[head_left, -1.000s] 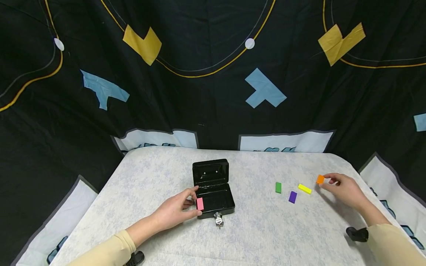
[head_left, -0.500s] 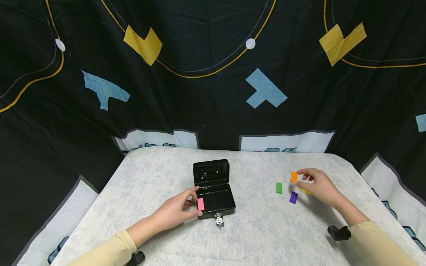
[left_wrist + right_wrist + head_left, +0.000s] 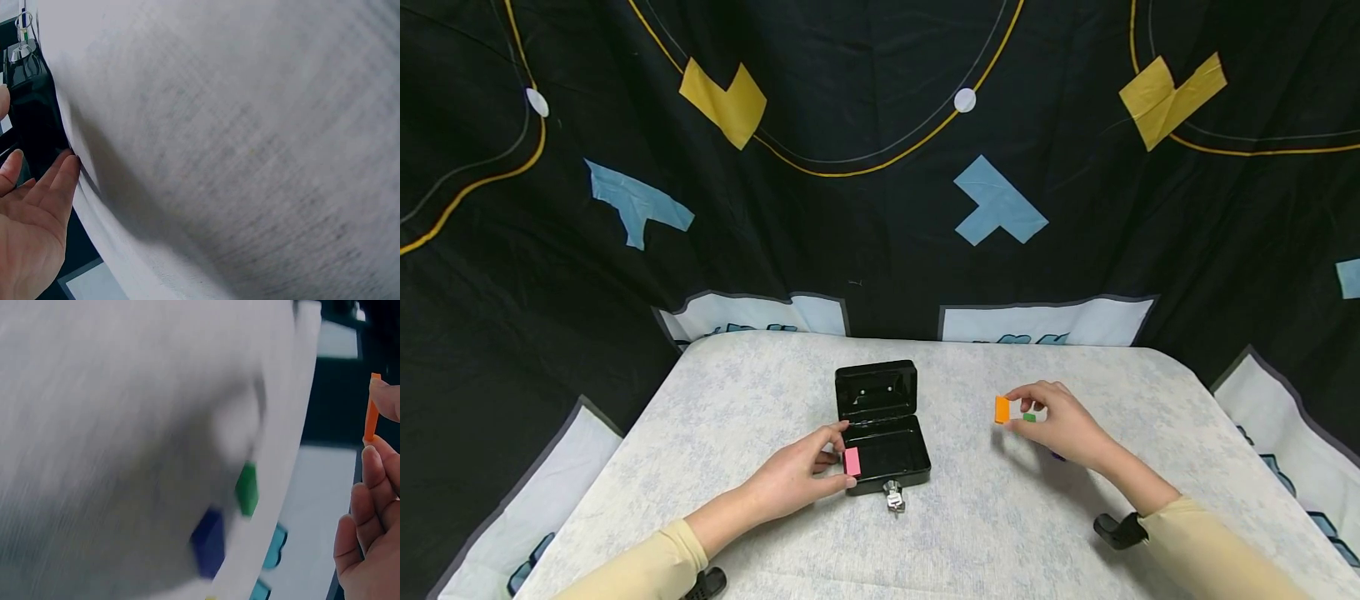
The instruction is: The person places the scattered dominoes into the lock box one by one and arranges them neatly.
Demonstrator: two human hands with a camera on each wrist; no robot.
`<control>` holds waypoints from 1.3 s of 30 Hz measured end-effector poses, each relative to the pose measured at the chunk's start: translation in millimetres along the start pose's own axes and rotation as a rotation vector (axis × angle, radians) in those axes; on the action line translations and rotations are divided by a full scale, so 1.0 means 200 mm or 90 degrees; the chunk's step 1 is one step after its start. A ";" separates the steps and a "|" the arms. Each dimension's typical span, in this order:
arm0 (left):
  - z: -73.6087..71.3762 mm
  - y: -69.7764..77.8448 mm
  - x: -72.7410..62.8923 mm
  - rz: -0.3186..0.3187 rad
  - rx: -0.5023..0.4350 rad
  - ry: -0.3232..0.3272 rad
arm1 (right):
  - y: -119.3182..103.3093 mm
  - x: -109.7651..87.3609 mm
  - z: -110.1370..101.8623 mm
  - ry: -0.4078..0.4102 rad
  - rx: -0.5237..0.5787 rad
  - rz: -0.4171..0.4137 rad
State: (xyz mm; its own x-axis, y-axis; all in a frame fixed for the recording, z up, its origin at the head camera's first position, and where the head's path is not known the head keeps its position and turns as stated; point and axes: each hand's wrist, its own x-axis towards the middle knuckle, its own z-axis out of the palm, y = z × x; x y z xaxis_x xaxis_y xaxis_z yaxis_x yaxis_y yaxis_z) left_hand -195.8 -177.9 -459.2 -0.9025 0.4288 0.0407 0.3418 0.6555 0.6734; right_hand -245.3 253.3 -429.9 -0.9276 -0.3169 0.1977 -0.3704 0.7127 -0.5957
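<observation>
A small black metal cash box [image 3: 895, 446] stands on the table with its lid [image 3: 876, 375] raised. My left hand [image 3: 786, 477] holds its left end, thumb by the front corner and index finger by the rear one. Inside, against the left wall, is a pink block [image 3: 852, 461]. To the right of the box, my right hand [image 3: 1063, 425] pinches an orange block [image 3: 1002, 410] between thumb and fingertips, above the table. Partly hidden behind that hand are a green block [image 3: 1029, 417] and a purple block [image 3: 209, 545].
Keys [image 3: 894, 497] hang at the cash box's front lock. Only a sliver of a yellow block [image 3: 210, 597] shows at the bottom of the right wrist view. A pale patterned cloth [image 3: 985, 533] covers the table, and a black curtain [image 3: 865, 242] hangs behind it.
My right hand has carried the orange block left, past the yellow and purple blocks, to beyond the green one. The left hand and the cash box have stayed in place.
</observation>
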 end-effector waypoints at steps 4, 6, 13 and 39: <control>0.00 0.00 0.00 0.001 -0.001 0.000 | -0.08 0.02 0.06 -0.011 0.004 -0.021; 0.00 0.00 0.00 0.001 -0.002 0.001 | -0.12 0.03 0.08 -0.017 0.009 -0.025; 0.00 0.00 0.00 0.002 -0.003 0.002 | -0.24 0.07 0.17 -0.034 0.028 -0.066; -0.01 0.01 0.01 -0.006 -0.006 -0.006 | -0.55 0.22 0.43 -0.122 -0.032 -0.147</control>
State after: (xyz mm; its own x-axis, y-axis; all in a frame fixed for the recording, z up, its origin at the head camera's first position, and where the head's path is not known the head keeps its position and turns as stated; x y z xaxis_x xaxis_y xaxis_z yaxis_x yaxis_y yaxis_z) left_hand -197.1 -177.1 -456.3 -0.9033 0.4281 0.0276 0.3307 0.6537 0.6807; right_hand -241.8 107.1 -421.9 -0.7946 -0.5828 0.1702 -0.5766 0.6366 -0.5121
